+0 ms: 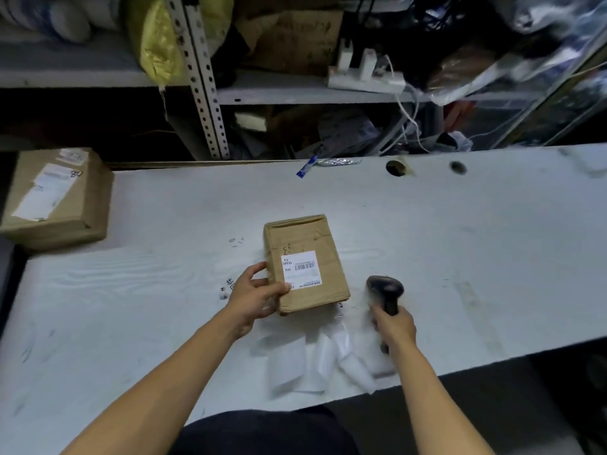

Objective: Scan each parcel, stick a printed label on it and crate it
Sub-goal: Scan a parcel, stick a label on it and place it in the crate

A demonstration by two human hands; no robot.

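Head view: parcel (305,264) gripped at near-left corner by left hand (254,295); scanner (385,292) held in right hand (394,326).

The one camera sits on the person's head. It looks forward and down, close above the white table (460,257). Shelves (295,90) fill the top of the frame.

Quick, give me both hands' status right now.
Left hand: grips the near left corner of the small parcel on the table.
Right hand: holds the black scanner by its handle.
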